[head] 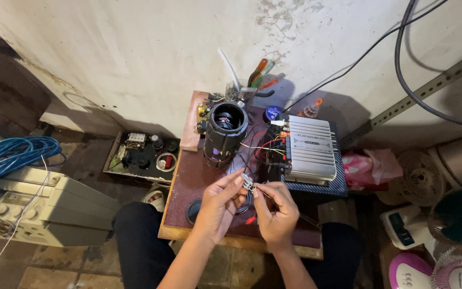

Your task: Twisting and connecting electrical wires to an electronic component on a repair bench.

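My left hand pinches a small silver metal connector between thumb and fingers. My right hand meets it from the right, its fingertips closed on a thin wire that runs to the connector. Both hands hover over a small maroon-topped wooden table. Thin red, yellow and black wires trail from my hands toward a black cylindrical speaker housing and a silver ribbed amplifier box on the table.
A cup of screwdrivers and pliers stands at the table's back edge. A tray of parts lies on the floor at left, beside a beige machine and blue cable coil. Fans crowd the right. Black cables hang down the wall.
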